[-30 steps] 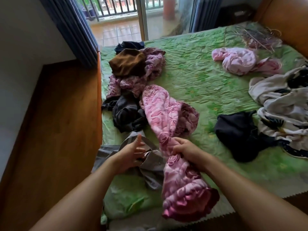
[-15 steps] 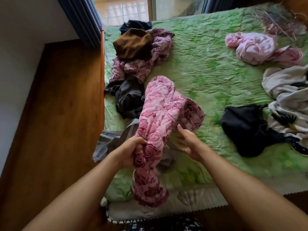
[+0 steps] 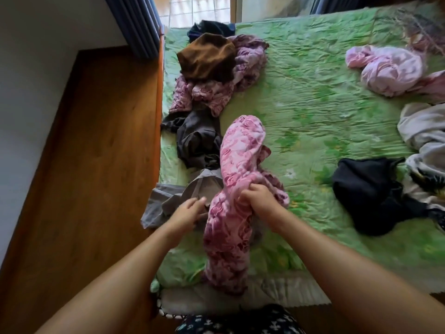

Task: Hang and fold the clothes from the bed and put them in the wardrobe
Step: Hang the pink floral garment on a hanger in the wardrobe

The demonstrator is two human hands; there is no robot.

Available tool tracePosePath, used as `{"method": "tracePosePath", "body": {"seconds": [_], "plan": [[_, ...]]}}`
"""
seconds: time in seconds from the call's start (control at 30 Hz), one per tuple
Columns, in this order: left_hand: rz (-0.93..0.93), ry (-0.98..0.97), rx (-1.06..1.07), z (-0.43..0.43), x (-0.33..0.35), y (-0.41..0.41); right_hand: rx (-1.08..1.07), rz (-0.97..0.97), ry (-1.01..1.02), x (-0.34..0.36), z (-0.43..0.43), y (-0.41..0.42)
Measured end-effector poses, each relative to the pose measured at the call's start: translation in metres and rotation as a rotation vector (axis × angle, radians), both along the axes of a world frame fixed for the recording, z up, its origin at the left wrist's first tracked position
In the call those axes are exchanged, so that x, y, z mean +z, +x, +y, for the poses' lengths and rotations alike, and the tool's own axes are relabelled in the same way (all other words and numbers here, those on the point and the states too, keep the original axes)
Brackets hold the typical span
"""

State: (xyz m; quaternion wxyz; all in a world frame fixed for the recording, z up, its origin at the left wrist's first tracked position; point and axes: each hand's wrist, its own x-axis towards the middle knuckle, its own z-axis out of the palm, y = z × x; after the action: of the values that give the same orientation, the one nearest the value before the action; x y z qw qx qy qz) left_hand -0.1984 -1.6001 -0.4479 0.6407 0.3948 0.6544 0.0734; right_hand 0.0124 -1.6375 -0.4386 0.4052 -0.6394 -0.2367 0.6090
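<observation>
At the near edge of the bed, the right hand grips the pink floral garment mid-length; the left hand, fingers relaxed and holding nothing, hovers beside it over a grey garment

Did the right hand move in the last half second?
Yes. The right hand shifted left, away from the black garment lying on the bed, and now grips the pink floral garment.
</observation>
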Motion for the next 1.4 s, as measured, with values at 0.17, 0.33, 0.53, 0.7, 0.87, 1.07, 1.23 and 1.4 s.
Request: {"method": "tracePosePath", "body": {"seconds": [0.17, 0.33, 0.53, 0.7, 0.87, 1.07, 1.23, 1.4], "plan": [[-0.095, -0.038, -0.048, 0.039, 0.012, 0.057, 0.569, -0.367, 0.077, -0.009, -0.041, -0.012], [0.132, 0.136, -0.193, 0.026, -0.017, 0.067, 0.776, -0.342, -0.078, -0.027, -0.062, 0.011], [0.219, 0.046, -0.589, 0.012, -0.041, 0.050, 0.487, -0.473, -0.199, -0.064, -0.028, 0.067], [0.417, 0.058, -1.053, -0.007, -0.081, 0.034, 0.436, -0.594, -0.216, -0.099, 0.020, 0.091], [0.525, -0.009, -1.251, -0.025, -0.126, 0.015, 0.302, -0.675, -0.201, -0.123, 0.077, 0.102], [0.543, -0.047, -1.302, -0.003, -0.151, 0.015, 0.440, -0.637, -0.208, -0.141, 0.138, 0.095], [0.508, -0.019, -1.257, 0.048, -0.147, 0.027, 0.439, -0.727, -0.254, -0.148, 0.148, 0.091], [0.609, 0.460, -0.779, 0.108, -0.127, 0.043, 0.572, -0.768, -0.177, -0.134, 0.138, 0.083]]}}
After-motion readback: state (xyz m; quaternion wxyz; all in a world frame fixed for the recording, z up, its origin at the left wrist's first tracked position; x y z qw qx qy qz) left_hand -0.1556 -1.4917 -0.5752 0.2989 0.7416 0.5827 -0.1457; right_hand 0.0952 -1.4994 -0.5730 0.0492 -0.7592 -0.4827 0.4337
